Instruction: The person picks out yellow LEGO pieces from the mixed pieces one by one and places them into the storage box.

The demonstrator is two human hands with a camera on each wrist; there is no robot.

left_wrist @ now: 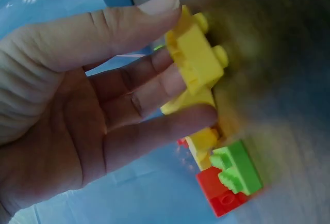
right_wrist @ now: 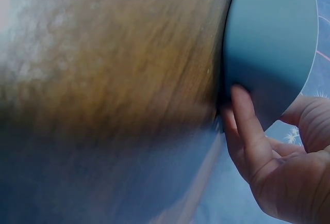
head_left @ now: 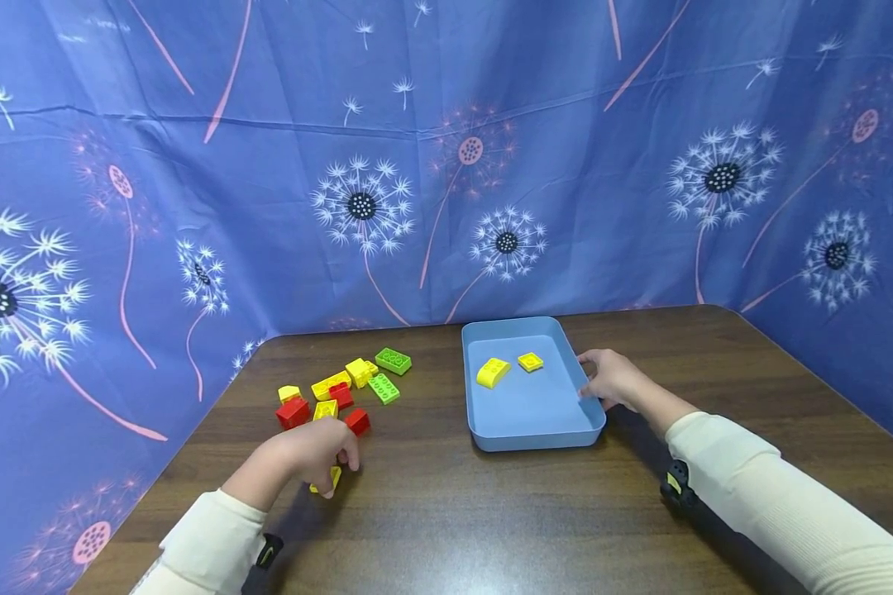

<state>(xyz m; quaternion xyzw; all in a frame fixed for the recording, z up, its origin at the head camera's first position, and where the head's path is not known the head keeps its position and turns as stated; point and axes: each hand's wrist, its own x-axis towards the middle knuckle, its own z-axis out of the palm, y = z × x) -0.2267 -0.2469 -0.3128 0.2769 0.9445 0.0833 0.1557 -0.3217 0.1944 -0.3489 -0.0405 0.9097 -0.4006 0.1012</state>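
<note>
Low over the near left part of the table, my left hand [head_left: 308, 453] pinches a yellow toy brick [left_wrist: 198, 53] between thumb and fingers. The brick's studs face away from the palm in the left wrist view. At the tray's right side, my right hand [head_left: 616, 380] holds the wall of the shallow blue tray [head_left: 536, 417]. Its fingers lie along the outer wall in the right wrist view, with the thumb up at the rim. Inside the tray are a curved yellow brick [head_left: 494, 372] and a small square yellow brick [head_left: 531, 362].
Beyond my left hand lies a loose cluster of bricks: a red brick [head_left: 293, 412], a yellow brick [head_left: 331, 385], a green brick [head_left: 393, 360] and several others. A blue dandelion-print cloth [head_left: 432, 273] hangs behind the brown wooden table [head_left: 432, 529].
</note>
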